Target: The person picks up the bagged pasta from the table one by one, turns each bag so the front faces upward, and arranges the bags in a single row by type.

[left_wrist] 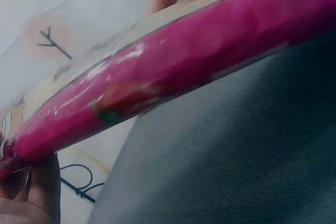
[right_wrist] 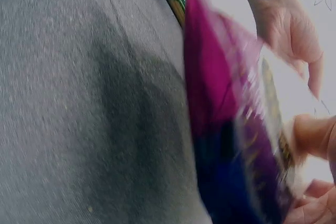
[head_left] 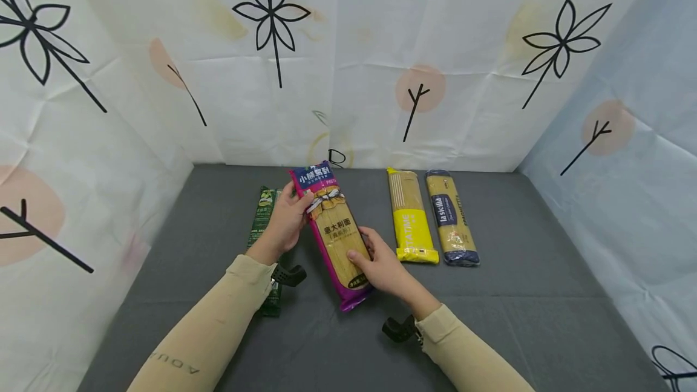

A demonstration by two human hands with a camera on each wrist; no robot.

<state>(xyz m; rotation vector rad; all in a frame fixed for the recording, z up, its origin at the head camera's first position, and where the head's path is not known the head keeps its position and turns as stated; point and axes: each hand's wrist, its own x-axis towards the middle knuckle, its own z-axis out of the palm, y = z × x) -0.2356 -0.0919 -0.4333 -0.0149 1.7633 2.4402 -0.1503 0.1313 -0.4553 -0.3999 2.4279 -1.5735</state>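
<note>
Both hands hold a magenta and blue pack of spaghetti [head_left: 337, 235], tilted with its printed front facing up. My left hand [head_left: 285, 219] grips its upper left edge, thumb over the front. On the lower right edge, my right hand [head_left: 381, 262] pinches it with the thumb on the clear window. In the left wrist view the pack's magenta side [left_wrist: 184, 56] spans the picture above the grey cloth. The right wrist view has the pack's blurred end [right_wrist: 220, 103] close up, casting a shadow on the cloth. A green pasta pack [head_left: 264, 213] lies partly hidden beneath the left arm.
To the right lie a yellow pasta pack [head_left: 412, 216] and a blue-labelled pasta pack [head_left: 451, 216], side by side. Grey cloth [head_left: 517, 331] covers the table. White printed curtains [head_left: 359, 35] stand round its back and sides.
</note>
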